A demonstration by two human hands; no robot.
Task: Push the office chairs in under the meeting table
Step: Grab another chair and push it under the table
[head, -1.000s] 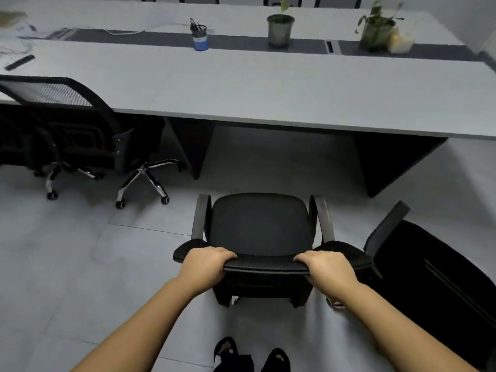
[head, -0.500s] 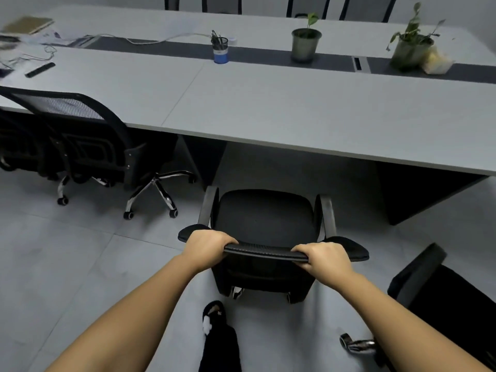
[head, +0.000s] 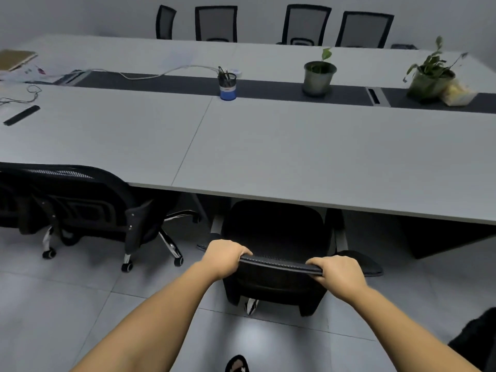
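Observation:
A black office chair (head: 273, 229) stands in front of me with its backrest toward me. My left hand (head: 226, 255) grips the left part of the backrest's top edge. My right hand (head: 335, 272) grips the right part of the same edge. The front of the seat lies under the near edge of the long grey meeting table (head: 295, 157). Both armrests reach the table edge. The chair's base and wheels are mostly hidden by the backrest.
Another black mesh chair (head: 80, 200) stands at the left, its seat under the table. A third dark chair (head: 477, 342) shows at the bottom right corner. Several chairs (head: 306, 24) line the far side. A pen cup (head: 227, 84), two plants (head: 318, 73) and cables sit on the table.
The chair has rolled forward with both hands on its backrest, and its seat front now lies under the table edge. I have stepped closer to the table.

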